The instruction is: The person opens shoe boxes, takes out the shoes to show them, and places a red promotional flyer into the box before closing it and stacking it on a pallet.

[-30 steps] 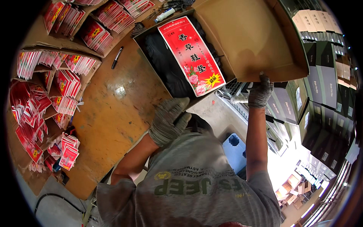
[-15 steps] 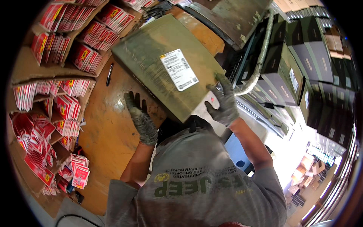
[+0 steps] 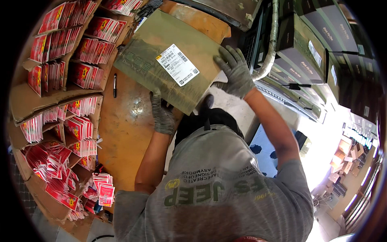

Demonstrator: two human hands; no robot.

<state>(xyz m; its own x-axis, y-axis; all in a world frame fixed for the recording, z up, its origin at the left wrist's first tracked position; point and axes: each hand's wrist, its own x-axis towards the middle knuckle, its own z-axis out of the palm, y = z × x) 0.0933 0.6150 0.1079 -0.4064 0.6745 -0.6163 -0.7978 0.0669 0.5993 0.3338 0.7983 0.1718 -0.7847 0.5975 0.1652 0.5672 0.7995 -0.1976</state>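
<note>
A flat olive-green cardboard box (image 3: 141, 52) lies at an angle before me, with a white printed label (image 3: 177, 65) on its top. My left hand (image 3: 162, 113), in a grey work glove, grips its near left edge; some fingers are hidden by the box. My right hand (image 3: 235, 71), gloved alike, holds the right end, fingers along the edge and thumb lower down. The top face is tilted towards me. Whether the box still rests on the table cannot be made out. Left of it, a black marker pen (image 3: 115, 85) lies on the worn wooden table (image 3: 121, 133).
Cardboard racks (image 3: 52, 101) packed with red and white packets (image 3: 88, 76) line the left side. Stacked dark green boxes (image 3: 302, 48) stand on the right, behind a wrapped pole (image 3: 272, 40). A dark glove (image 3: 149, 9) lies beyond the box. A blue object (image 3: 264, 147) is by my right arm.
Both hands have closed in on the box; my left hand now reaches its edge. The box has tilted, so its near side no longer shows. My view has shifted slightly.
</note>
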